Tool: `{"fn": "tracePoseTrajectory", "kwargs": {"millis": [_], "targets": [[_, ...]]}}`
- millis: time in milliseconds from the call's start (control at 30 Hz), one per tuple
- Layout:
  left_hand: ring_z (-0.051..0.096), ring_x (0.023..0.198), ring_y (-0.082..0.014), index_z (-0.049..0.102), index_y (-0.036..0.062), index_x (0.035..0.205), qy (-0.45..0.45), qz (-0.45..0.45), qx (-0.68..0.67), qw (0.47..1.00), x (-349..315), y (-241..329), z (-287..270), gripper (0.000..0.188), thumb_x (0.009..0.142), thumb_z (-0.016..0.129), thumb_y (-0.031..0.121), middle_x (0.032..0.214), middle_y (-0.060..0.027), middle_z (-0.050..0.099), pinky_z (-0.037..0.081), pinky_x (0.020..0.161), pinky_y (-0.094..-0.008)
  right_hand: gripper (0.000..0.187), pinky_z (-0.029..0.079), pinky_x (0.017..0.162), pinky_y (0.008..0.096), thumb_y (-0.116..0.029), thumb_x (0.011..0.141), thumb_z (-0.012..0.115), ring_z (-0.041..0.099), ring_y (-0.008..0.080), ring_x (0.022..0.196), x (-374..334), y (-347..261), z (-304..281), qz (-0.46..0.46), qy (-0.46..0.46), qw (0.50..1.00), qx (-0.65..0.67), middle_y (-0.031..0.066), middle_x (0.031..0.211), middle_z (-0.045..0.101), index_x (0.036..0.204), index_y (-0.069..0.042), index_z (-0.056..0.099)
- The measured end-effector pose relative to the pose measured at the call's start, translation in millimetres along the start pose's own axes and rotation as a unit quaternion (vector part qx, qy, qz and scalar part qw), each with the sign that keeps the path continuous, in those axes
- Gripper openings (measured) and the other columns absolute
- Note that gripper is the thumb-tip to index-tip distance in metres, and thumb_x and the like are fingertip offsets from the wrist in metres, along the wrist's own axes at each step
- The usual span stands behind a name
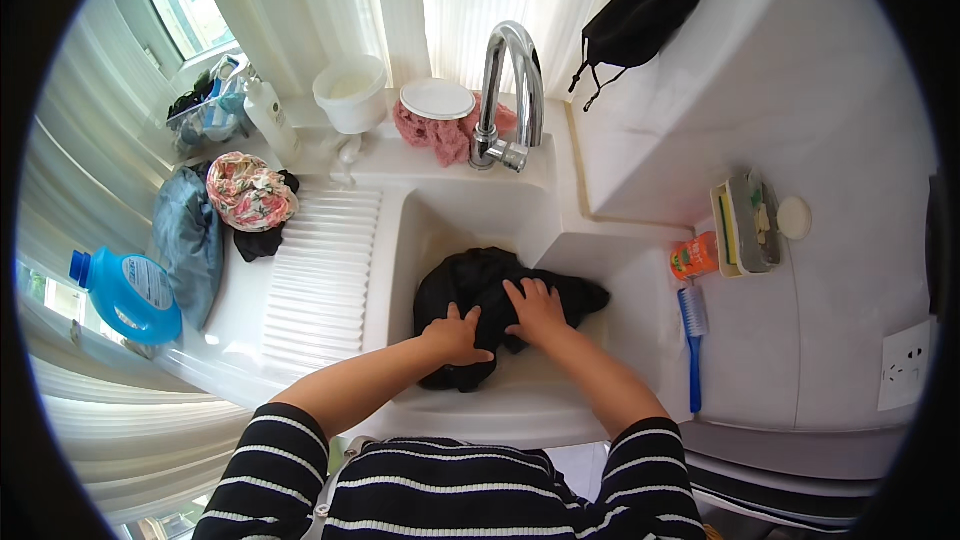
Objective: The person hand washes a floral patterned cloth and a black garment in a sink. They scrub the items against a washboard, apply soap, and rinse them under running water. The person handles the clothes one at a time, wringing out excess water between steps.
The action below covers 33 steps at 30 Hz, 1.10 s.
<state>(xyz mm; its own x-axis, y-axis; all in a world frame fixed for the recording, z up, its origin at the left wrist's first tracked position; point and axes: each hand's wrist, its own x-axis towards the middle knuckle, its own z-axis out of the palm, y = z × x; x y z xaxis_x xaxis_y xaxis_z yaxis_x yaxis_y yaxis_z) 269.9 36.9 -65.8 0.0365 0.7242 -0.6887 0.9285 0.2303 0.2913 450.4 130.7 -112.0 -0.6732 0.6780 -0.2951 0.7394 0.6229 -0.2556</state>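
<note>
A bunched black cloth garment (470, 285) lies in the basin of a white laundry sink (425, 210); its exact kind does not show. My left hand (455, 338) rests on its near left part, thumb and fingers apart. On the right part of the cloth lies my right hand (536, 310), palm down with the fingers spread. Neither hand grips the fabric visibly. A little cloudy water seems to cover the basin floor around the garment. Beyond the cloth, a chrome faucet (510, 90) arches at the back of the sink.
Left of the basin is a ribbed washboard (325, 275), with a floral cloth (250, 192), blue-grey fabric (188, 240) and a blue detergent jug (130, 295). A white tub (350, 92) and pink cloth (445, 135) stand behind. To the right are a blue brush (693, 340) and a soap box (745, 225).
</note>
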Motion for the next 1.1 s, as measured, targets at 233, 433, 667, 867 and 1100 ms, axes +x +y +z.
{"fn": "tracePoseTrajectory", "kwargs": {"millis": [233,433,667,867,1100], "targets": [[0.022,0.137,-0.0563,0.026,0.0226,0.148,-0.066,-0.096,-0.003,0.993,28.9,-1.9,48.6,0.099,0.069,0.082,0.046,0.158,-0.0223,0.0,0.041,0.092,-0.0726,0.089,0.043,0.1,0.0537,-0.042,0.068,0.083,0.047,0.0333,0.128,19.5,-42.3,-1.5,-0.063,-0.355,0.932,-0.043,0.0141,0.134,0.052,0.143,-0.017,0.043],[0.059,0.111,-0.0397,0.062,0.0151,0.119,0.028,-0.027,0.047,0.998,53.4,-30.6,64.4,0.037,0.083,0.061,0.016,0.126,-0.0172,0.055,0.053,0.089,-0.0425,0.105,0.044,0.101,0.0461,-0.038,0.064,0.086,0.037,0.0362,0.134,43.0,-4.6,3.0,-0.067,0.0,0.996,-0.058,0.0178,0.148,0.034,0.15,-0.021,0.028],[0.059,0.109,-0.032,0.064,0.0165,0.115,0.103,0.024,-0.02,0.994,-2.9,-22.6,-22.7,0.042,0.074,0.06,0.009,0.117,-0.0117,0.061,0.05,0.089,-0.0425,0.064,0.051,0.089,0.0459,-0.044,0.073,0.076,0.059,0.0362,0.111,25.2,-16.0,21.1,0.017,-0.209,0.977,0.038,0.0189,0.121,0.061,0.125,-0.011,0.058],[0.064,0.091,-0.0342,0.069,0.0056,0.104,0.296,0.099,-0.31,0.898,-54.1,-30.7,-91.7,0.04,0.066,0.059,-0.001,0.095,-0.0184,0.068,0.051,0.081,-0.0372,0.089,0.049,0.092,0.0411,-0.08,0.072,0.055,0.063,0.0375,0.105,11.2,22.0,-74.8,0.101,-0.136,0.974,0.153,0.0241,0.107,0.067,0.113,-0.002,0.068],[0.061,0.077,-0.0151,0.062,-0.0039,0.106,0.28,0.124,-0.659,0.687,-90.2,-32.8,-122.3,0.043,0.064,0.052,-0.01,0.089,-0.0071,0.064,0.051,0.071,-0.0265,0.097,0.042,0.103,0.048,-0.066,0.073,0.068,0.023,0.0396,0.142,-12.7,4.6,-25.1,0.027,-0.158,0.987,-0.006,0.0194,0.156,0.02,0.145,-0.009,0.038]]}}
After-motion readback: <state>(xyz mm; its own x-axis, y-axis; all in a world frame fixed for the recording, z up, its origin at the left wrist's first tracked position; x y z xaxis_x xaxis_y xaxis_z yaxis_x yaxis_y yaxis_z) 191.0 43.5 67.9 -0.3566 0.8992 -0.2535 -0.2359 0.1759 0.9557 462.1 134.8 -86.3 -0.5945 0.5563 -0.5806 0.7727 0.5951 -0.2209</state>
